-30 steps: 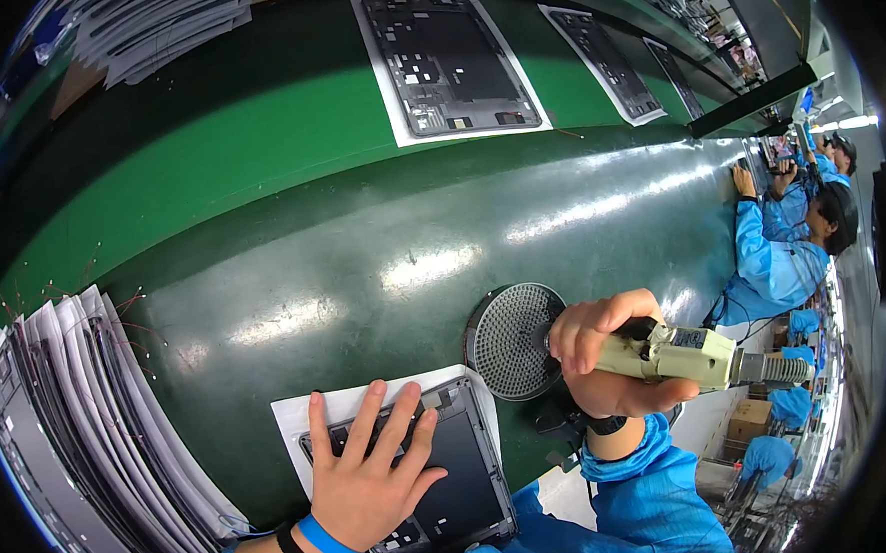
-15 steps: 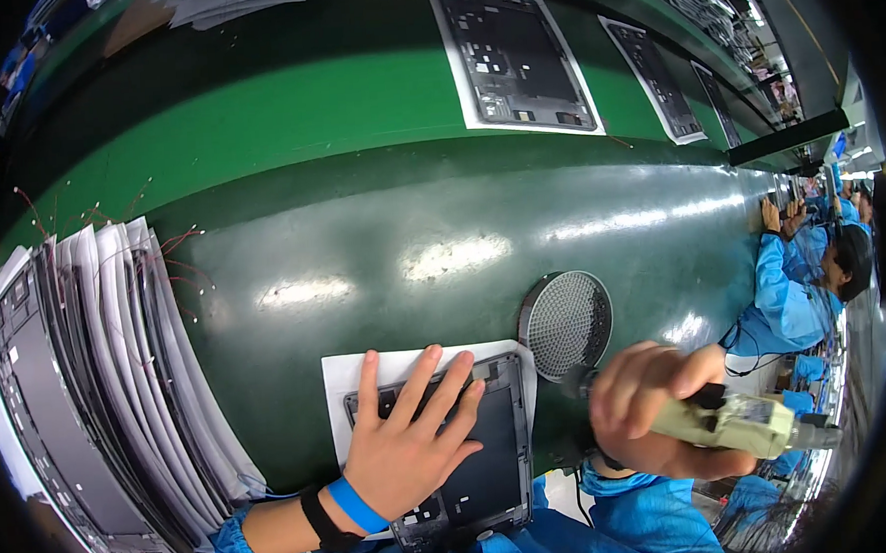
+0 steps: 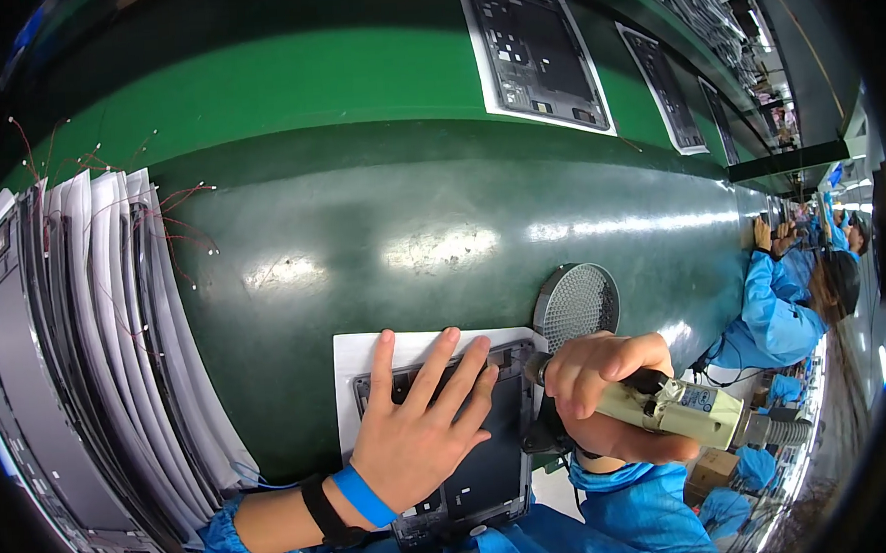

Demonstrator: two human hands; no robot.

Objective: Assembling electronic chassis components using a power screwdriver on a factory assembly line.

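Observation:
My left hand lies flat, fingers spread, on a dark tablet housing. The housing rests on a white sheet at the near edge of the bench. Wrapped around a cream-coloured electric screwdriver, my right hand holds it tilted, its dark nose pointing left at the housing's upper right corner. Whether the bit touches the housing is hidden. Just beyond that corner sits a round grey dish with a dimpled, perforated plate.
A tall stack of tablet housings with white sheets between stands on the left, thin red wires sticking out. On the green conveyor belt beyond lie more housings on sheets. A co-worker in blue sits at the right.
My right hand has brought the screwdriver leftward, its nose now at the housing's upper right corner. My left hand stays flat on the housing. The whole view has shifted slightly.

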